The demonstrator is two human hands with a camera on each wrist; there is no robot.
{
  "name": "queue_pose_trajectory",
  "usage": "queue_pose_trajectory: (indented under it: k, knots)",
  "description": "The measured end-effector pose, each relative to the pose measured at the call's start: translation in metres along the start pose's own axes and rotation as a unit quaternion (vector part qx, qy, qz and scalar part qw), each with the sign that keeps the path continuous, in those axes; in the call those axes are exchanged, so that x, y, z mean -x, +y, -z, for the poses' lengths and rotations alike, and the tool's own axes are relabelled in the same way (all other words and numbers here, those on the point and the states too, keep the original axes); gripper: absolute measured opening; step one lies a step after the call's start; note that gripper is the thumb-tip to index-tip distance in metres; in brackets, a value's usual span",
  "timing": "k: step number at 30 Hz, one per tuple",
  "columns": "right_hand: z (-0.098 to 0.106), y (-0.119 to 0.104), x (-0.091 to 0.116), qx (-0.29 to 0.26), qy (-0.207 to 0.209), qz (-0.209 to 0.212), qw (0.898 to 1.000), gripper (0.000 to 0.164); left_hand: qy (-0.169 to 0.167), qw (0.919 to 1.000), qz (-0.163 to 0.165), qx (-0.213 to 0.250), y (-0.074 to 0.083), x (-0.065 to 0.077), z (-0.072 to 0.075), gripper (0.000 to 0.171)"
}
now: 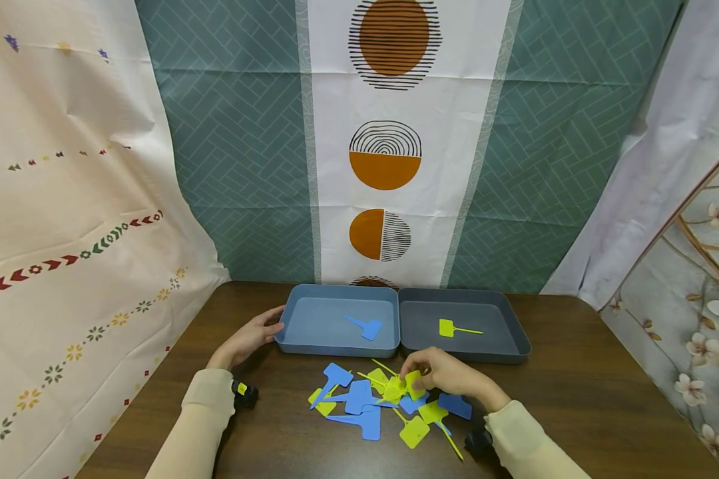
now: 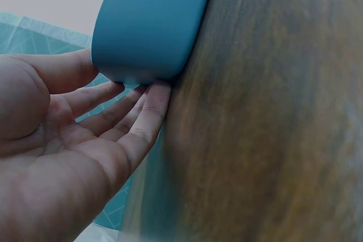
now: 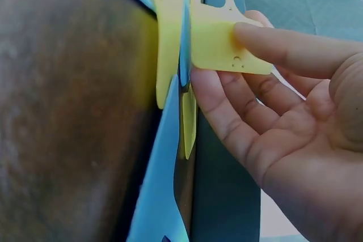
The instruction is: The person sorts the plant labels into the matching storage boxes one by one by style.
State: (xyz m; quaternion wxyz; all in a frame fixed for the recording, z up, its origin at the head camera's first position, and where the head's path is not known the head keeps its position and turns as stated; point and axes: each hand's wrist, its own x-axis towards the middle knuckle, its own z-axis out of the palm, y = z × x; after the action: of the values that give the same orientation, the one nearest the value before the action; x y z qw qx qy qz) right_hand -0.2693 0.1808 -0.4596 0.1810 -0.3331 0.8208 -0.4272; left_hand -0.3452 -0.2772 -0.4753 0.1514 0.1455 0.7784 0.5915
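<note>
My left hand (image 1: 253,336) touches the left end of the blue tray (image 1: 314,326), its fingers extended against the wall in the left wrist view. Over the pile, my right hand (image 1: 452,374) pinches a yellow plant label (image 3: 218,43) by its flat head, between thumb and fingers. Mixed yellow and blue T-shaped labels lie overlapping beneath it, among them a blue label (image 1: 369,424) and a yellow label (image 1: 415,432). One blue label (image 1: 370,329) lies in the blue tray. The dark grey tray (image 1: 491,313) holds one yellow label (image 1: 446,328).
Both trays stand side by side, touching, near the back of the brown wooden table (image 1: 575,399). A patterned green and white curtain (image 1: 245,166) hangs behind them. Light patterned cloths (image 1: 72,266) border the table's sides.
</note>
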Motion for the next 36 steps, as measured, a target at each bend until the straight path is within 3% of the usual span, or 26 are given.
queue_pose_trajectory:
  k: [7,14,26,36]
  knots:
    - [0.006,-0.002,0.003,-0.07,0.011,-0.011,0.997,0.02,-0.002,1.0,-0.003,0.002,0.0,0.001,0.0,0.059]
    - [0.013,-0.009,0.006,-0.091,0.042,-0.033,0.994,0.026,-0.001,1.0,-0.001,-0.001,0.0,0.001,0.0,0.059]
    - [0.036,-0.008,0.013,-0.077,0.099,-0.019,0.992,0.026,0.001,1.0,-0.003,-0.004,0.0,0.002,0.001,0.06]
    - [0.07,-0.011,0.021,-0.04,0.126,-0.013,0.991,0.022,-0.001,1.0,-0.003,-0.003,0.0,0.001,0.001,0.059]
